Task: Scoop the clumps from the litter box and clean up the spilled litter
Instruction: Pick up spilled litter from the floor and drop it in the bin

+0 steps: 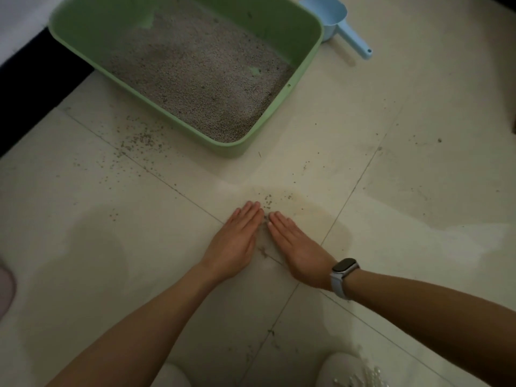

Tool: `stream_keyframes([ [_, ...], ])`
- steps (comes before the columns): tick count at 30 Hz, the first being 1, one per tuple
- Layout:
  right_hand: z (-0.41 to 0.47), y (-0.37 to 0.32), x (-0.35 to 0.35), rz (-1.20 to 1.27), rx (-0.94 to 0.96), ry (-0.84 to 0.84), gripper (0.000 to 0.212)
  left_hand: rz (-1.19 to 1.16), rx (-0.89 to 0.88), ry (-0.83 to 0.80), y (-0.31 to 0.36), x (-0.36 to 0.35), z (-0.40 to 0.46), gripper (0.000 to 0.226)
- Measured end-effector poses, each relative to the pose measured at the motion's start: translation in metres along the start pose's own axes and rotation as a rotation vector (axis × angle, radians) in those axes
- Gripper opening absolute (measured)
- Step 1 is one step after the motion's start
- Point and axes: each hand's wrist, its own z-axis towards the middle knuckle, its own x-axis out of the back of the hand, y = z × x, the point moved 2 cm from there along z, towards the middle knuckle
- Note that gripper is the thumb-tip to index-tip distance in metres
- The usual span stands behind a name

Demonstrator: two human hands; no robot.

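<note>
1. Head view, litter box (pixel 304 88): green tray at 11 to 12 o'clock of the frame, on the tiled floor (pixel 418 219). Grey litter (pixel 195 79) covers most of its bottom, with small bare green patches showing. No clumps can be told apart at this sharpness.
2. Head view, scoop (pixel 339 20): pale blue, lying on the floor at 1 o'clock, touching or just beside the tray's far right corner, handle pointing toward 4 o'clock. Well apart from both hands.
3. Head view, spilled litter (pixel 139 141): the thickest scatter lies at 9 to 10 o'clock, just off the tray's near long side. A smaller patch (pixel 268 198) sits at centre, just past the fingertips. Stray grains run along the grout line toward 6 o'clock.
4. Head view, left hand (pixel 237 238): flat, palm down on the tile, fingers pressed together, holding nothing.
5. Head view, right hand (pixel 298 250): flat, palm down, fingers pressed together, holding nothing; a watch (pixel 344 268) on the wrist. The two hands form a wedge, tips nearly meeting, a few grains in the gap between them.
6. Step in hand, judged: herding loose grains into one heap. Advice: keep the little-finger edges sealed to the tile so that grains do not slip under, and close the wedge slowly. Grains may lodge in the grout line. The larger scatter at 9 o'clock is not yet gathered.
</note>
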Motion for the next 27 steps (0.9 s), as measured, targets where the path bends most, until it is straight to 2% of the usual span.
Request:
stream_keyframes([
  [1,-0.004,0.003,0.007,0.052,-0.007,-0.039,0.075,-0.014,0.006,0.056,-0.003,0.003,-0.003,0.051],
  [3,-0.006,0.011,0.017,0.087,-0.036,-0.001,0.063,-0.013,0.075,0.17,-0.011,0.008,-0.009,0.045],
  [6,0.009,0.019,0.02,0.018,-0.004,0.003,0.051,0.013,0.193,0.253,-0.02,0.013,-0.013,0.043],
  [13,0.046,-0.003,0.012,-0.068,0.112,-0.113,0.063,0.065,0.254,0.196,-0.022,0.007,-0.019,0.044],
  [16,0.03,0.0,0.008,-0.113,0.245,-0.138,0.048,0.081,0.241,0.208,-0.022,0.009,-0.018,0.044],
  [18,0.019,0.015,0.008,-0.149,0.246,-0.174,0.051,0.083,0.221,0.216,-0.021,0.01,-0.019,0.043],
  [21,0.005,0.017,0.018,-0.088,0.197,-0.214,0.067,0.051,0.206,0.228,-0.023,0.008,-0.02,0.043],
  [22,0.003,0.018,0.018,-0.072,0.188,-0.245,0.066,0.045,0.207,0.227,-0.024,0.008,-0.02,0.043],
  [25,0.003,0.02,0.019,-0.017,0.206,-0.151,0.042,0.024,0.209,0.218,-0.026,0.006,-0.021,0.043],
  [27,0.006,0.021,0.02,0.03,0.165,-0.152,0.029,-0.001,0.213,0.222,-0.027,0.008,-0.02,0.042],
])
